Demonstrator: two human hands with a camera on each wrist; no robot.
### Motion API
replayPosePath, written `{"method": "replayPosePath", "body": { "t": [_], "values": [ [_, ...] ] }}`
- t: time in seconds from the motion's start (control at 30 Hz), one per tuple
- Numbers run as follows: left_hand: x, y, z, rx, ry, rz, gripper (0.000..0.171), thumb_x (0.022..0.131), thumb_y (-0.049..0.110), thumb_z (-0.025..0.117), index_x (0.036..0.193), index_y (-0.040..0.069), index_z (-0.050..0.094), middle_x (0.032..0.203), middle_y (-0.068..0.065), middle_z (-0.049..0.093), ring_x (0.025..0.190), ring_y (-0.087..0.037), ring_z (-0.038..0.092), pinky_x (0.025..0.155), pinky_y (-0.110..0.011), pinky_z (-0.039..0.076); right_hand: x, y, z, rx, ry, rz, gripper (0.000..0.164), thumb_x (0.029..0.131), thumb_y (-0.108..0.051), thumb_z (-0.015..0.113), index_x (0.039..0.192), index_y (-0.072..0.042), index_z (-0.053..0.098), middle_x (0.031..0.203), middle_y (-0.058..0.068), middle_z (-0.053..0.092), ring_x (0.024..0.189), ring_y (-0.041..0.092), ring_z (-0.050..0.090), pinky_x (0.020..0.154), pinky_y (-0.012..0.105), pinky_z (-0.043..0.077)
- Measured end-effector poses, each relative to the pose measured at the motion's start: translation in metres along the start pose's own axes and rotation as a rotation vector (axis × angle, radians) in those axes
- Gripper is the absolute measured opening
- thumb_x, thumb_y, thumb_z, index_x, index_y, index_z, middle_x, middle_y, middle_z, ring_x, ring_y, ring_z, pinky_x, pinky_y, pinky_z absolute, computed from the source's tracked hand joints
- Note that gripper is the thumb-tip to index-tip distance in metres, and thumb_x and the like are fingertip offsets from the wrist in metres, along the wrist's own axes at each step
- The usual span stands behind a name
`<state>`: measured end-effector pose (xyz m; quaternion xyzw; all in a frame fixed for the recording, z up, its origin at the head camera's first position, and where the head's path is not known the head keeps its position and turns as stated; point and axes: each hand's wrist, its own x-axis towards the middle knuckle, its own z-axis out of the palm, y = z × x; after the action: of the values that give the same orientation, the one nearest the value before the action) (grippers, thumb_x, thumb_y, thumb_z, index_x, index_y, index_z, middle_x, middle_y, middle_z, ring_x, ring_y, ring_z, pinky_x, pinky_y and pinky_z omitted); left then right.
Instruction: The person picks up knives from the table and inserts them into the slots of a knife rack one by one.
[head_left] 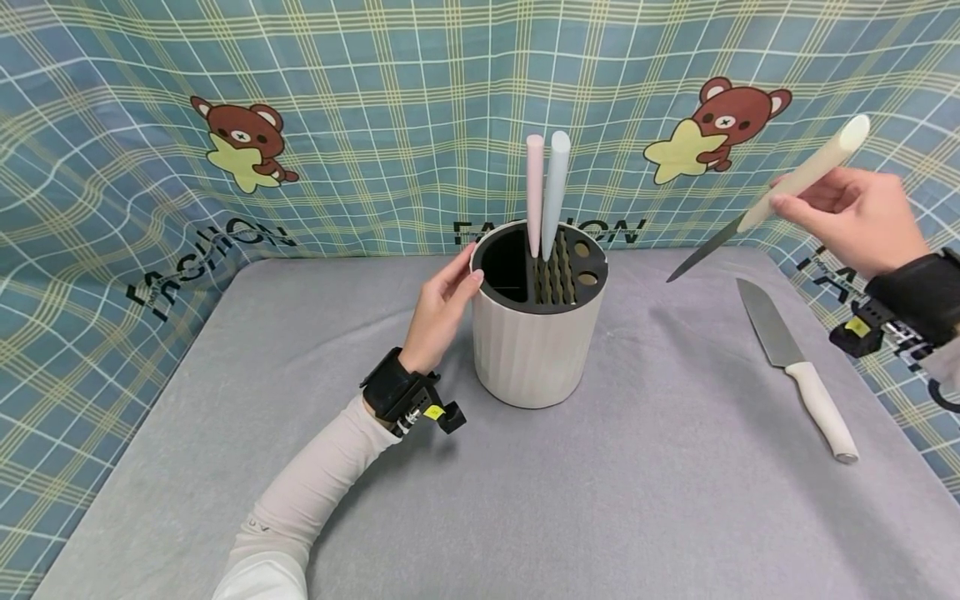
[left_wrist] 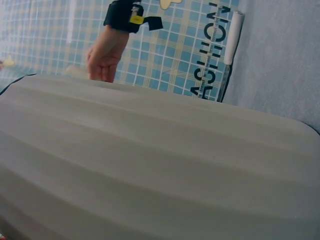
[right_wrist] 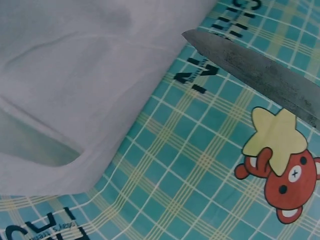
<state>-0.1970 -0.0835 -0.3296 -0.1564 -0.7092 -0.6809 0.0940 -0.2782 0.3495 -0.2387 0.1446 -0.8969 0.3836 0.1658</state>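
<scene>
My left hand (head_left: 438,312) rests against the left side of a round white knife block (head_left: 532,358), its fingers straight along the wall and the thumb at the black rim. In the left wrist view the block's ribbed wall (left_wrist: 150,160) fills most of the picture. A pink handle (head_left: 534,192) and a pale blue handle (head_left: 555,192) stand upright in the slotted part. At the right, my right hand (head_left: 862,212) pinches a knife by its cream handle (head_left: 806,175), held in the air. Its dark blade (right_wrist: 260,67) slants down toward the left.
A second knife, with a broad blade and a white handle (head_left: 821,408), lies on the grey cloth (head_left: 570,500) at the right. The block's top has an open compartment (head_left: 501,265) at left and round holes at right. A plaid curtain (head_left: 390,108) stands behind and along both sides.
</scene>
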Motion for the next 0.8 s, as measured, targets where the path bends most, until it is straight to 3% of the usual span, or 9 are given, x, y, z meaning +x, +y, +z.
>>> {"method": "replayPosePath", "body": {
  "t": [0.2, 0.43, 0.6, 0.8],
  "values": [
    [0.0, 0.0, 0.0, -0.002, -0.002, -0.006, 0.051, 0.104, 0.016, 0.046, 0.151, 0.003, 0.03, 0.158, -0.011, 0.029, 0.142, -0.017, 0.035, 0.114, -0.027, 0.038, 0.006, -0.009, -0.005, 0.211, 0.02, 0.043, 0.021, 0.092, -0.012, 0.066, 0.11, -0.023, 0.071, 0.084, -0.029, 0.065, 0.078, -0.014, 0.062, 0.069, -0.002, 0.045],
    [0.0, 0.0, 0.0, 0.007, 0.001, -0.014, 0.051, 0.104, 0.017, 0.046, 0.152, 0.006, 0.031, 0.158, -0.007, 0.03, 0.142, -0.014, 0.034, 0.114, -0.024, 0.037, 0.01, -0.019, -0.009, 0.481, 0.033, 0.051, 0.023, 0.092, -0.007, 0.065, 0.115, -0.01, 0.07, 0.094, -0.013, 0.07, 0.085, -0.005, 0.067, 0.076, 0.002, 0.052],
    [0.0, 0.0, 0.0, 0.012, 0.001, -0.015, 0.051, 0.104, 0.017, 0.046, 0.152, 0.007, 0.031, 0.158, -0.006, 0.03, 0.142, -0.013, 0.034, 0.114, -0.023, 0.037, 0.014, -0.024, -0.01, 0.812, 0.07, 0.031, 0.022, 0.087, 0.001, 0.069, 0.108, 0.001, 0.071, 0.097, 0.002, 0.072, 0.087, 0.007, 0.071, 0.076, 0.013, 0.057],
    [0.001, -0.001, 0.0, 0.017, 0.006, -0.013, 0.05, 0.104, 0.018, 0.046, 0.151, 0.007, 0.032, 0.157, -0.006, 0.031, 0.141, -0.015, 0.036, 0.114, -0.024, 0.037, 0.021, -0.034, -0.013, 0.906, 0.097, 0.01, 0.02, 0.088, 0.003, 0.067, 0.108, 0.003, 0.069, 0.1, 0.006, 0.071, 0.089, 0.011, 0.07, 0.077, 0.017, 0.057]
  ]
}}
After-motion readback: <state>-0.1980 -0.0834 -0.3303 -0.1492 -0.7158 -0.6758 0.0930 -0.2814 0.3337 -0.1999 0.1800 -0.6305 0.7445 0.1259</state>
